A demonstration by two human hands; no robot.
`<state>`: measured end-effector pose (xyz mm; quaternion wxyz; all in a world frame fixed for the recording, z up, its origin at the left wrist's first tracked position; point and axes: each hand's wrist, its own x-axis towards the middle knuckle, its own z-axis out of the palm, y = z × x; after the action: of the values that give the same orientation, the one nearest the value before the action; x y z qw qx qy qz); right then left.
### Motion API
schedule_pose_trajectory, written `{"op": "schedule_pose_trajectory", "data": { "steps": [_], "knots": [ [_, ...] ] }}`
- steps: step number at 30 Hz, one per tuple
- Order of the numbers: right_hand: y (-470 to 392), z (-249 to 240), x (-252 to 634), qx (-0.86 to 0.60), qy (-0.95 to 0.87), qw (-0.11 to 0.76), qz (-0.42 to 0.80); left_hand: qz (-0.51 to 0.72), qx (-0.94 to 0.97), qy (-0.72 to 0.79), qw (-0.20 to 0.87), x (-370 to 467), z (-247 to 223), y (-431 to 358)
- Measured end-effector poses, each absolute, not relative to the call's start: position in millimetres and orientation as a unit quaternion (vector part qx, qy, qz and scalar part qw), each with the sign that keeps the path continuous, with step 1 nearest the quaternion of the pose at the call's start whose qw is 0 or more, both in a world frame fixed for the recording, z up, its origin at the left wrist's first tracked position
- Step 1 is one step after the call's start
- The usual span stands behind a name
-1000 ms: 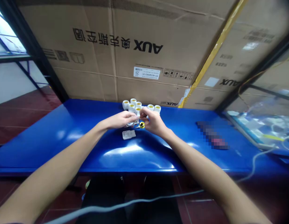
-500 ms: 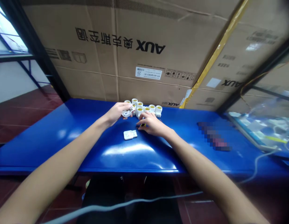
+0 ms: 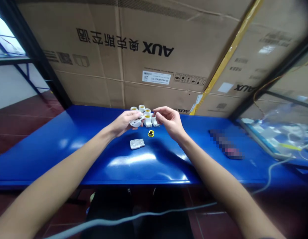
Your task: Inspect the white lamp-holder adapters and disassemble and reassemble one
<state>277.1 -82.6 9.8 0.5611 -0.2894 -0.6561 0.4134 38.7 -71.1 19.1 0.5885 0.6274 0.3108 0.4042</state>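
My left hand (image 3: 126, 122) is closed around a white plastic housing (image 3: 136, 122), its hollow inner side partly showing. My right hand (image 3: 168, 121) is raised to the right of it, fingers curled and thumb near the index fingertip; anything between them is too small to make out. Several white lamp sockets (image 3: 148, 121) with yellow insides stand behind and between the hands, some hidden by the right hand. Below them a yellow ring with a dark centre (image 3: 151, 133) lies on the table. A flat white cover piece (image 3: 137, 143) lies nearer to me.
The blue table (image 3: 76, 146) has a large cardboard box (image 3: 106, 73) along its back edge. A blurred-out dark object (image 3: 225, 145) lies at the right, near a tray (image 3: 263, 139) of white parts. A pale cable (image 3: 144, 215) crosses below the front edge.
My right hand has let go of the yellow ring, leaving it on the table, and has moved up and right beside the sockets. My left hand keeps the white housing.
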Motion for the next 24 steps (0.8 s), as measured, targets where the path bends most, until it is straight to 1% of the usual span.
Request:
{"op": "schedule_pose_trajectory", "data": {
  "steps": [4,13,19,24],
  "knots": [
    [-84.3,5.4,269.5,-0.284,-0.595,0.571,0.489,0.388,0.649,0.319,0.572,44.5,13.6,-72.7],
    [-92.7,5.9,260.8,-0.266,-0.582,0.539,0.548,0.370,0.641,0.331,0.585,52.1,8.8,-76.6],
    [-89.5,4.3,267.1,-0.264,-0.631,0.514,0.518,0.354,0.644,0.318,0.599,49.8,12.2,-77.8],
    [-89.5,2.8,266.4,-0.285,-0.682,0.507,0.444,0.357,0.651,0.327,0.585,49.7,14.0,-78.0]
  ]
}}
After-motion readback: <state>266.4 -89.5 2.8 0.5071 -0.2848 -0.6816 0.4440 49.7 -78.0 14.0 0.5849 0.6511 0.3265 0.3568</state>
